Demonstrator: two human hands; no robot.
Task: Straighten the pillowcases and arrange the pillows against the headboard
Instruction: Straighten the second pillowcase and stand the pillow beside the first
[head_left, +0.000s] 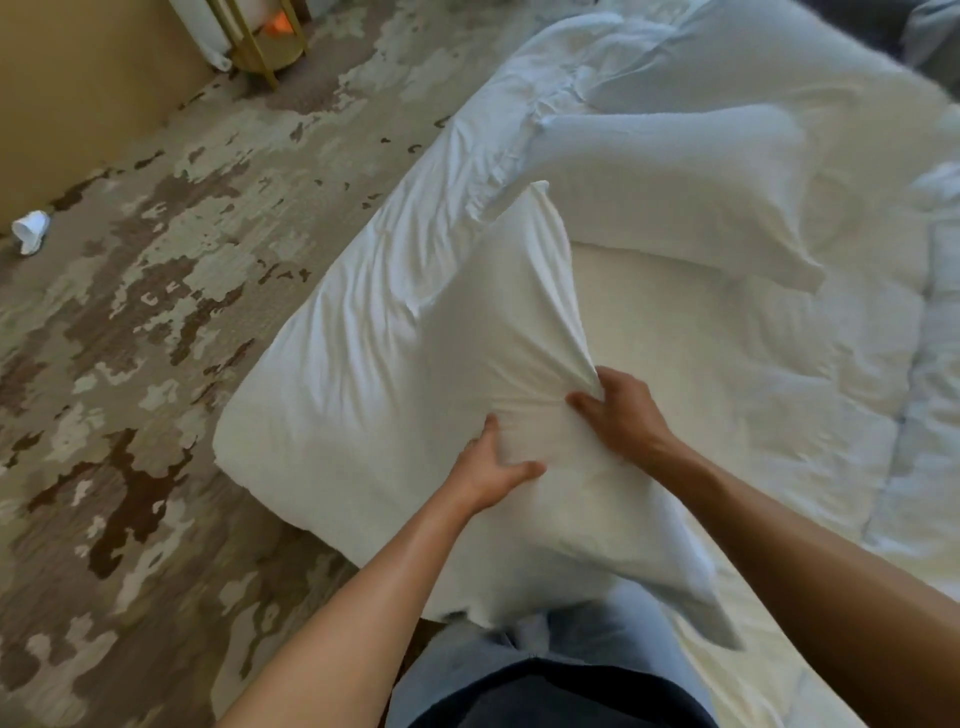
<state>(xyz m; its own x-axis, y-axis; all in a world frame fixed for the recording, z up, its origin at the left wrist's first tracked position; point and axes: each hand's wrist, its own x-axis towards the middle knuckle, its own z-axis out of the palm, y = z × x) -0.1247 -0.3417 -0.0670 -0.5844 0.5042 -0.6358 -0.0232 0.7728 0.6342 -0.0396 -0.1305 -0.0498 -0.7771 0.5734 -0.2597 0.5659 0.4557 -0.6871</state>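
Observation:
A large white pillow (374, 374) in a wrinkled pillowcase is held up in front of me, over the bed's near edge and partly over the floor. My left hand (491, 475) presses into its lower middle with fingers gripping the fabric. My right hand (618, 410) pinches a bunch of pillowcase cloth on the pillow's right side, where folds radiate. A second white pillow (675, 202) lies farther off on the bed, tilted and blurred. No headboard is in view.
The bed (727, 374) with a rumpled white duvet fills the right side. Patterned brown and beige carpet (130, 338) covers the left. A white cup (31, 231) lies by the wall. A gold-legged stand (260, 41) is at the top left.

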